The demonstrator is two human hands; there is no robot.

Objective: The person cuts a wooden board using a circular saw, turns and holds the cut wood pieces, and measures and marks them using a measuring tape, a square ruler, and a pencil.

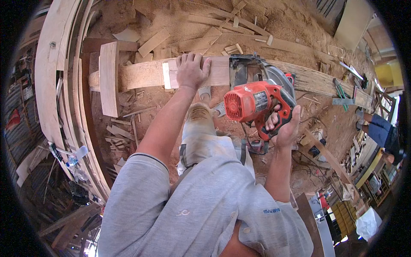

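My right hand [286, 125] is wrapped round the rear handle of a red and black circular saw [247, 103]. The saw's dark base plate [238, 70] lies over a pale wooden board [219, 70]; the blade itself is hidden by the guard. My left hand [191, 70] presses on the board to the left of the saw, its fingers bent at the far edge and the thumb toward the saw. Beneath the board runs a long wooden beam [141, 77], which shows past it on both sides.
A short plank [109, 79] crosses the beam's left end. Long boards [53, 85] are stacked at far left. Offcuts [153, 42] and sawdust cover the ground. A square with a metal blade [342, 101] lies on the beam at right. Another person [381, 130] is at the right edge.
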